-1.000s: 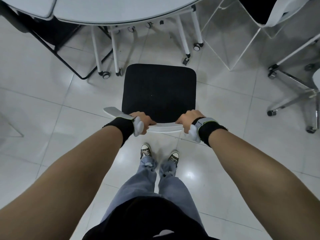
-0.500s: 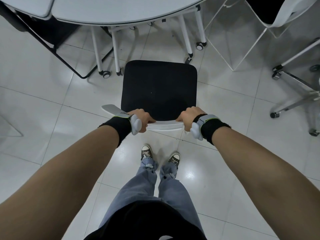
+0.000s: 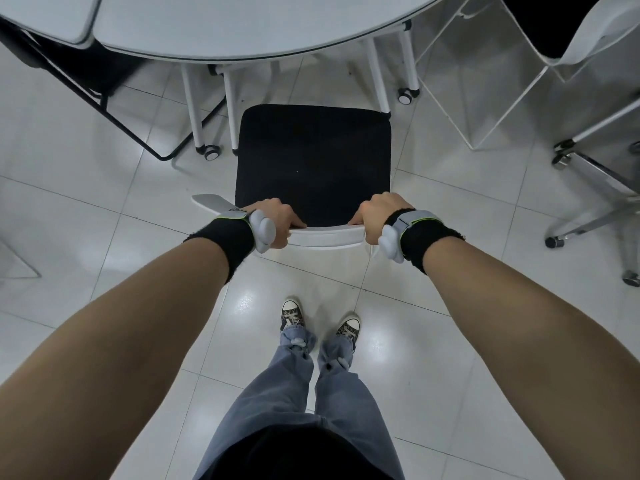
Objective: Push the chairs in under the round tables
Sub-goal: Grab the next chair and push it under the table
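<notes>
The round white tabletop [image 3: 249, 26] is cut off by the upper edge of the view, and only its near rim and some white legs on castors [image 3: 211, 152] show beneath it. The chair's own legs are hidden under its seat, and the right end of its backrest is covered by the wrist gear. The fingertips of both hands curl over the far side of the rail, so they are partly out of sight.

The chair with a black square fabric seat and a curved white plastic backrest [image 3: 313, 161] stands on the glossy white tiled floor [image 3: 86, 188], its front edge near the table legs and the seat not yet under the tabletop. The left hand [image 3: 273, 220] is clenched on the backrest's top rail near its left end; the right hand [image 3: 375, 218] is clenched on the same rail near its right end. Both wrists wear black bands with grey sensors.
</notes>
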{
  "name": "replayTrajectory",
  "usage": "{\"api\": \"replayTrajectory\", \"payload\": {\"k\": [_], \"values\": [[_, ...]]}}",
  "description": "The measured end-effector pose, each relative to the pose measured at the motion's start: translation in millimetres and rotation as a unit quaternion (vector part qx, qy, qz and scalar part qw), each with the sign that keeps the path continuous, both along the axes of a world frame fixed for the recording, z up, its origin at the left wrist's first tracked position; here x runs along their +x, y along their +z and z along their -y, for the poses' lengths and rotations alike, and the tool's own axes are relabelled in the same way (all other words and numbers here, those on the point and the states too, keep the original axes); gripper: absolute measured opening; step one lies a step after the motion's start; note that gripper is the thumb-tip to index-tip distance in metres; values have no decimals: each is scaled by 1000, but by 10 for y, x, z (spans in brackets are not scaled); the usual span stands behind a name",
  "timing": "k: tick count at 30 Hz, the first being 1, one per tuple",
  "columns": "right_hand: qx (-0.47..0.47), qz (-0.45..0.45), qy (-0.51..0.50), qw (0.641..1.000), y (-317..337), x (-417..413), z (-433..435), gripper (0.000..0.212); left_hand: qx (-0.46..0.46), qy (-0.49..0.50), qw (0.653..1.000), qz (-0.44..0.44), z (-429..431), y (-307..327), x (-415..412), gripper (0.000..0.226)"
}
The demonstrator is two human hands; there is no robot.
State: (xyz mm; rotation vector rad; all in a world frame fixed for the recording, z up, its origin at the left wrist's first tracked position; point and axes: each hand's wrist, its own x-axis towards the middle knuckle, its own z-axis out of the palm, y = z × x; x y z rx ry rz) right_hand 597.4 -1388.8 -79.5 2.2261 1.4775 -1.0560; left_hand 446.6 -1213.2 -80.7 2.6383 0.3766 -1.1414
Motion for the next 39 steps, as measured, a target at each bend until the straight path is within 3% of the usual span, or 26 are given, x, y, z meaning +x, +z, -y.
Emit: {"api": "replayTrajectory", "payload": {"k": [17,39], "values": [[-9,-1,-11,1000,-28,533,-473,56,-30,17,999,8,-459,11,489,47],[-9,-7,71,997,10,1534,-1439,58,-18,83,996,-4,-1222,79,1342,52]]}}
